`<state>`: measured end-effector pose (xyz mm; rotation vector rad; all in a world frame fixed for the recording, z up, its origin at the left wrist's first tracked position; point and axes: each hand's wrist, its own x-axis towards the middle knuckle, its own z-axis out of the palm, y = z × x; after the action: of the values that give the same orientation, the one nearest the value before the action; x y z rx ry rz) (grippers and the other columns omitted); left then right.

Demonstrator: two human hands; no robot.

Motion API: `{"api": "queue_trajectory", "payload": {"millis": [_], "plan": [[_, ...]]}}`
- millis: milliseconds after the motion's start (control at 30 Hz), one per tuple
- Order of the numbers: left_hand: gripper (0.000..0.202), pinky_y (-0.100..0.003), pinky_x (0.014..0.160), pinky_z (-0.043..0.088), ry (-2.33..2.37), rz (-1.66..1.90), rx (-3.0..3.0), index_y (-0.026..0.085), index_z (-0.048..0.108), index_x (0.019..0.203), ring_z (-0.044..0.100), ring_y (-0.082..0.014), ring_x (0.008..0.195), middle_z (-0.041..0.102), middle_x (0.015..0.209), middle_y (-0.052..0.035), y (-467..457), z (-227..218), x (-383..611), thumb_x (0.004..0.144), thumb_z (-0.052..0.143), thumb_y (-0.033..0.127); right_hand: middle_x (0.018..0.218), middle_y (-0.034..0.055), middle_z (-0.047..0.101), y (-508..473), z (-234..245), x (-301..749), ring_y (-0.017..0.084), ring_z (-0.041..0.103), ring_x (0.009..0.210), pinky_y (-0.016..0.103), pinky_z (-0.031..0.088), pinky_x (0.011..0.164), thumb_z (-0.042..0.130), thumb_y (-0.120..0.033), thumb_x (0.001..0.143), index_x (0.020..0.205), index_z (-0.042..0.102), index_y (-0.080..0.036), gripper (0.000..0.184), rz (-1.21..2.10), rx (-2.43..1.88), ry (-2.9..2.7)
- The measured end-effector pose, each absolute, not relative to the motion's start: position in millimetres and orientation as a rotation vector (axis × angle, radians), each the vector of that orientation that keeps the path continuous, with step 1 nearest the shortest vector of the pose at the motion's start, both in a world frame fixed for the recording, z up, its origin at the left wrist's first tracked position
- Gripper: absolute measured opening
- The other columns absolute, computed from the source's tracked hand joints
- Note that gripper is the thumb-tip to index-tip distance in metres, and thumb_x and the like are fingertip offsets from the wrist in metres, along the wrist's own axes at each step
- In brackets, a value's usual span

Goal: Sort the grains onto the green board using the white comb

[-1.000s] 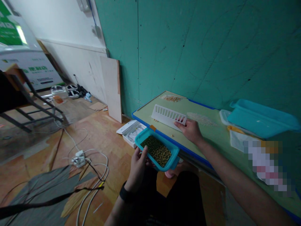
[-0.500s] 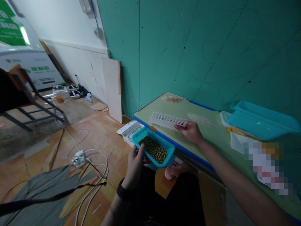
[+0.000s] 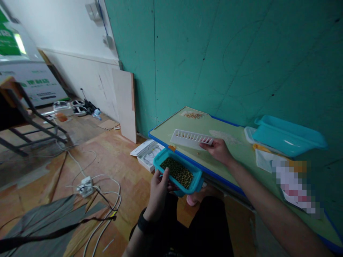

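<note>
My left hand (image 3: 159, 189) grips the near left side of a teal plastic basin (image 3: 197, 181), thumb over the rim and fingers underneath. Dark green and yellowish beans (image 3: 178, 173) fill its bottom. My right hand (image 3: 219, 150) pinches the right end of a white slotted tray (image 3: 187, 143), tilted a little above the table. Small yellowish bits show in several of its narrow compartments. Behind the tray, a pile of white grains (image 3: 225, 137) and a pile of orange-yellow kernels (image 3: 193, 115) lie on the pale green table (image 3: 173, 125).
A larger teal tub (image 3: 286, 137) stands on a white lid (image 3: 249, 135) at the table's right. An open white box (image 3: 147, 166) sits below the table's left edge. White cables and a power strip (image 3: 85, 186) lie on the floor at left. A green wall (image 3: 182, 71) bounds the back.
My left hand and the basin have shifted slightly right and down against the table's edge. My right hand keeps its hold on the tray, now tilted a bit differently. The view has turned slightly.
</note>
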<state>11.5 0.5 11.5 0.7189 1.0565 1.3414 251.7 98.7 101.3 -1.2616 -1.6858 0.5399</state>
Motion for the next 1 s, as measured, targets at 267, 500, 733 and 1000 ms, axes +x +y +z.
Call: {"api": "queue_trajectory", "payload": {"millis": [267, 500, 733, 1000], "plan": [[0.051, -0.021, 0.043, 0.05, 1.038, 1.347, 0.732, 0.02, 0.054, 0.091, 0.058, -0.0117, 0.042, 0.055, 0.053, 0.0082, -1, 11, 15, 0.076, 0.075, 0.064, 0.071, 0.0082, 0.078, -6, 109, 288, 0.028, 0.075, 0.067, 0.03, 0.052, 0.054, 0.065, -0.054, 0.084, 0.075, 0.077, -0.018, 0.039, 0.01, -1.708, -1.529], [0.051, -0.025, 0.046, 0.054, 1.028, 1.33, 0.741, 0.021, 0.053, 0.091, 0.059, -0.0121, 0.044, 0.055, 0.055, 0.0086, -3, 11, 20, 0.076, 0.075, 0.064, 0.078, 0.0081, 0.08, -45, 97, 270, 0.026, 0.077, 0.071, 0.027, 0.056, 0.059, 0.063, -0.044, 0.091, 0.08, 0.079, -0.021, 0.03, -0.108, -1.594, -1.705], [0.049, -0.021, 0.043, 0.051, 1.045, 1.377, 0.729, 0.02, 0.053, 0.089, 0.06, -0.0116, 0.044, 0.055, 0.055, 0.0088, 2, 8, 11, 0.077, 0.076, 0.061, 0.085, 0.0068, 0.081, -36, 98, 252, 0.026, 0.078, 0.077, 0.029, 0.06, 0.069, 0.065, -0.041, 0.091, 0.086, 0.079, -0.023, 0.023, 0.011, -1.488, -1.689], [0.049, -0.023, 0.047, 0.056, 1.112, 1.413, 0.743, 0.02, 0.056, 0.09, 0.063, -0.0132, 0.046, 0.058, 0.056, 0.0067, 8, 12, -4, 0.074, 0.078, 0.062, 0.089, 0.0076, 0.081, 24, 86, 226, 0.028, 0.077, 0.079, 0.032, 0.059, 0.071, 0.062, -0.046, 0.092, 0.096, 0.079, -0.026, 0.027, 0.19, -1.454, -1.684]]}}
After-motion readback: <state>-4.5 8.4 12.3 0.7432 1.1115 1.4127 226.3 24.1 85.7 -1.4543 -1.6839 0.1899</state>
